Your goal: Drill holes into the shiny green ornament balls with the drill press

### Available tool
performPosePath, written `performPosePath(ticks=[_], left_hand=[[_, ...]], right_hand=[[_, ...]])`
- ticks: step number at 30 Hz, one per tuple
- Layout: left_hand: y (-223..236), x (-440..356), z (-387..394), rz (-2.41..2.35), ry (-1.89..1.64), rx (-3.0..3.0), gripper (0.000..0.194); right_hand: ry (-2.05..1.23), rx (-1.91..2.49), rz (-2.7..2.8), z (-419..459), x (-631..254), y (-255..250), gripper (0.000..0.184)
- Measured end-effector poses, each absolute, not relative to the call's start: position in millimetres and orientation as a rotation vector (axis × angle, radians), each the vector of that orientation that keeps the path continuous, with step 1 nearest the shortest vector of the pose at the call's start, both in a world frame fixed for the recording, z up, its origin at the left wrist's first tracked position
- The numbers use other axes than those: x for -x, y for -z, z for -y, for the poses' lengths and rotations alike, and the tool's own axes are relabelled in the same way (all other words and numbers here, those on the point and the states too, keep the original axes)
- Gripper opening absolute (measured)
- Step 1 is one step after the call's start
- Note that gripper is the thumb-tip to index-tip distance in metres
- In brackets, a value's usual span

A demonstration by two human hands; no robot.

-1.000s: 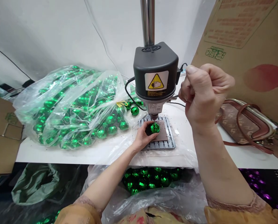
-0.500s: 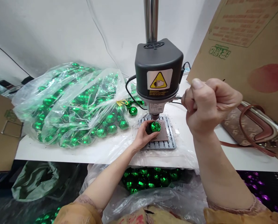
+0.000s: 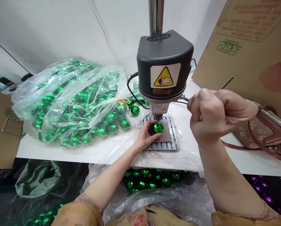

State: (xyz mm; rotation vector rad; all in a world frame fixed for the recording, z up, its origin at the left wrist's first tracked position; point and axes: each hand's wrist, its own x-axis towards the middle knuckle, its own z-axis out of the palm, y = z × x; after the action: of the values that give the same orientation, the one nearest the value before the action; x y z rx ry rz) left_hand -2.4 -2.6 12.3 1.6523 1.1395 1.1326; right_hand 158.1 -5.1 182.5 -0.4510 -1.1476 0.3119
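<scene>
On a white worktable (image 3: 249,157), the left hand (image 3: 144,139) cups a shiny green ball (image 3: 158,127) under a black bench drill (image 3: 164,59), the right hand (image 3: 216,116) fisted around a slim metal lever (image 3: 185,99).

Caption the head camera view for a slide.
Left hand steadies green mirrored ball under bench drill; right fist grips lever.

Under the left hand (image 3: 145,137), a green bauble (image 3: 158,127) has a glossy, faceted mirror finish. Ahead of the hands, the drill head (image 3: 164,59) is matt black plastic on a polished steel column (image 3: 156,15). Left of them lies a bag (image 3: 67,103) of thin, glossy clear plastic, while matt brown cardboard (image 3: 249,47) stands beyond the right hand (image 3: 217,116).
</scene>
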Motion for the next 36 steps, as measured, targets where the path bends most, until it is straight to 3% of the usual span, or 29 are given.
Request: performPosePath(ticks=[10,17,36], left_hand=[[-23.6,-0.1,6.7,-1.227,-1.225,-1.803,0.056],[-24.3,5.0,3.0,-1.182,-1.169,-1.773,0.045],[-15.5,-3.7,3.3,-1.188,-1.193,-1.606,0.052]], right_hand=[[-0.464,0.657,1.114,-19.4,-160.6,-232.5,0.043],[-0.426,0.677,1.112,-22.4,-159.0,-229.9,0.044],[-0.532,0.585,1.105,-21.8,-161.8,-230.9,0.040]])
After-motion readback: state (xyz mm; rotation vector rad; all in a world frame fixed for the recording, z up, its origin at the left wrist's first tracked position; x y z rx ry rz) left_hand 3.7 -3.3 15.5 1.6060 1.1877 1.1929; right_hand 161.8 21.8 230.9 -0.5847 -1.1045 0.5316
